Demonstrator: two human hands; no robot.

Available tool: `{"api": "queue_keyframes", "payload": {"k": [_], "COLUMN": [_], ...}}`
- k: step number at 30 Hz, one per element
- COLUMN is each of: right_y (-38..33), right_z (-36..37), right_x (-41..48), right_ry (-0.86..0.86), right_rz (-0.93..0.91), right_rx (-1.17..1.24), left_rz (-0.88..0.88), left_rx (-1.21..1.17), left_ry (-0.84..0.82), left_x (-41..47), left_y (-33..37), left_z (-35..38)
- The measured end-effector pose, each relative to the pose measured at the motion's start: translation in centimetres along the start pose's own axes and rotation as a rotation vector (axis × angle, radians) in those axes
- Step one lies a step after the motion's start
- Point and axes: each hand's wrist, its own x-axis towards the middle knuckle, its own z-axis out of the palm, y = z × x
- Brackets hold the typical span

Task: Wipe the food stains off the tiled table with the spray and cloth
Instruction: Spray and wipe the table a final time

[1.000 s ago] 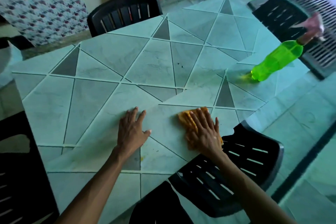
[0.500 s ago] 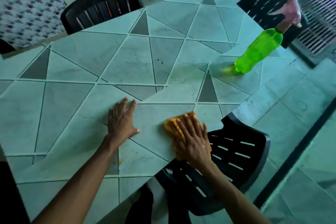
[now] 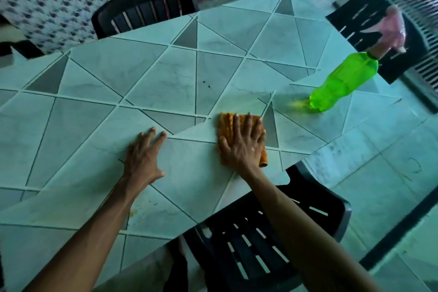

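Your right grip [image 3: 241, 147] lies flat, fingers straight and spread, pressing the orange cloth [image 3: 224, 125] onto the worktop [image 3: 166, 71] near its edge. Your left grip [image 3: 143, 156] is released, palm down on bare tile at the cloth's 9 o'clock, just beside it. At 2 o'clock from the cloth, well apart, stands the green spray bottle [image 3: 343, 80]. Yellowish stains [image 3: 132, 214] lie beside your left forearm, and dark specks [image 3: 206, 84] sit at the cloth's 12 o'clock.
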Motion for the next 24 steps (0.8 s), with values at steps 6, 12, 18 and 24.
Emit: {"api": "queue_keyframes", "payload": {"k": [6,12,18,24], "right_y": [-2.4,-4.4,2.4,12.2], "right_z": [1.7,1.0,-3.8,-3.9], "right_x": [-6.6,-1.7,8.2,3.3], "right_ry": [-0.024,-0.07,-0.049,0.0], "right_rz": [-0.492,-0.554,-0.174,0.122], "right_rx": [-0.017,-0.085,-0.094,0.004], "left_rz": [-0.016,-0.013,-0.047,-0.041], "left_rx": [-0.004,0.072,0.149,0.158], "left_ry": [0.0,-0.015,-0.007,0.021], "left_x": [-0.2,0.0,0.4,0.4], "left_y": [0.6,0.6,1.9,2.4], "left_z": [-0.5,-0.5,-0.8,-1.0]}}
